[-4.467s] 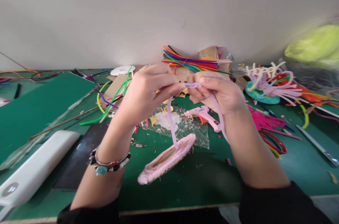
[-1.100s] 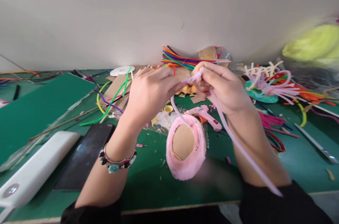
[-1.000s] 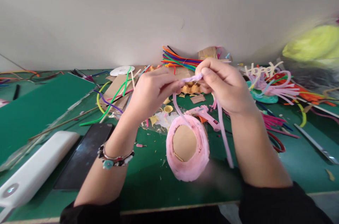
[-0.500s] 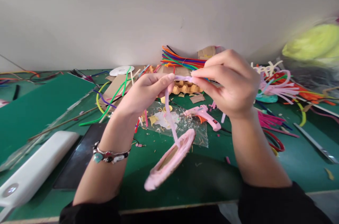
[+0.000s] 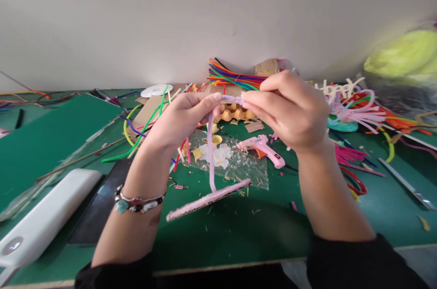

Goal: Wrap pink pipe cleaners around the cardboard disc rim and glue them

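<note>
Between my two hands stretches a short length of light purple pipe cleaner [image 5: 233,99], raised above the table. My left hand [image 5: 191,114] pinches it at one end, thumb against fingers. At the other end my right hand [image 5: 290,109] pinches it between thumb and forefinger. From below my left fingers the pipe cleaner runs down to a flat cardboard piece [image 5: 208,201] covered in pink fuzz. That piece hangs in the air, tilted and seen almost edge-on, its corrugated edge showing. Whether the hanging strand and the stretched length are one piece is hidden by my fingers.
A pink glue gun [image 5: 262,148] lies beyond on a clear plastic sheet [image 5: 235,170] with scraps. Behind are an egg carton [image 5: 232,114] and bundled pipe cleaners [image 5: 232,75]. To the left lie a white device [image 5: 51,216] and a dark flat panel [image 5: 99,209]; to the right, a metal ruler [image 5: 406,184].
The hanging pink piece has swung left and turned from showing its face to nearly edge-on. Both hands have shifted slightly left, still pinching the pipe cleaner.
</note>
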Tool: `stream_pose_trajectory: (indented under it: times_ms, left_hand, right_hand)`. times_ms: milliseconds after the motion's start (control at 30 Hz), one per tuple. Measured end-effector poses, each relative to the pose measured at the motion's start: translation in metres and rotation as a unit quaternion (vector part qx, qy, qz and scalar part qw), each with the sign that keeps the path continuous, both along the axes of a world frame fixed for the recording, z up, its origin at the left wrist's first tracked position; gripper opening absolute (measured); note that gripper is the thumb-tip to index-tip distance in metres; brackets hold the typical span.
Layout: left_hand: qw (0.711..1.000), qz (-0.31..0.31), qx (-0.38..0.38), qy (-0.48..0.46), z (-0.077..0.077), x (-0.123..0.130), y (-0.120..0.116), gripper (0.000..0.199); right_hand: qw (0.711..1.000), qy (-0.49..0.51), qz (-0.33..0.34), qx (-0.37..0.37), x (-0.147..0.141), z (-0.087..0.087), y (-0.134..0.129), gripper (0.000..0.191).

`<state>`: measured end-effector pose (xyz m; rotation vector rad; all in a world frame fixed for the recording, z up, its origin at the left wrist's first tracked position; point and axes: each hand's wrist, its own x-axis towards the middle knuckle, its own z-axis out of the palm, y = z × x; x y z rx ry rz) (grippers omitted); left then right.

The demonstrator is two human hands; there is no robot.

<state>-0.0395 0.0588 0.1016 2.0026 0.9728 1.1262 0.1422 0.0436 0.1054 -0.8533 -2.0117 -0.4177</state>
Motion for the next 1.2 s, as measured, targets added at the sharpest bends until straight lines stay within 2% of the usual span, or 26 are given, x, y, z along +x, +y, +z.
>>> stream_pose_trajectory:
  times_ms: [200, 300, 400, 600, 800, 967, 1200]
  left_hand:
    - [0.996, 0.005, -0.069, -0.054, 0.007, 0.005, -0.008, 0.042]
    - [0.991, -0.003, -0.108, -0.079, 0.007, 0.006, -0.008, 0.043]
    - [0.988, -0.026, -0.123, -0.087, 0.004, 0.007, -0.006, 0.042]
    - [0.989, -0.087, -0.095, -0.065, 0.0, 0.012, -0.006, 0.038]
    - [0.993, -0.062, -0.084, -0.054, 0.001, 0.014, -0.008, 0.038]
    - [0.997, -0.019, -0.062, -0.039, 0.0, 0.011, -0.004, 0.037]
    - [0.992, 0.003, -0.115, -0.055, -0.01, 0.011, 0.009, 0.035]
  right_hand:
    - [0.992, -0.04, -0.039, 0.115, 0.006, -0.009, 0.016, 0.022]
    - [0.986, -0.053, -0.051, 0.147, 0.008, -0.012, 0.02, 0.024]
    - [0.984, -0.066, -0.072, 0.146, 0.01, -0.013, 0.022, 0.026]
    - [0.987, -0.042, -0.086, 0.129, 0.009, -0.018, 0.025, 0.028]
    - [0.985, -0.042, -0.103, 0.13, 0.002, -0.014, 0.026, 0.029]
    - [0.994, -0.038, -0.063, 0.078, -0.001, -0.008, 0.023, 0.023]
    - [0.996, 0.029, 0.047, -0.067, -0.007, -0.012, 0.03, 0.019]
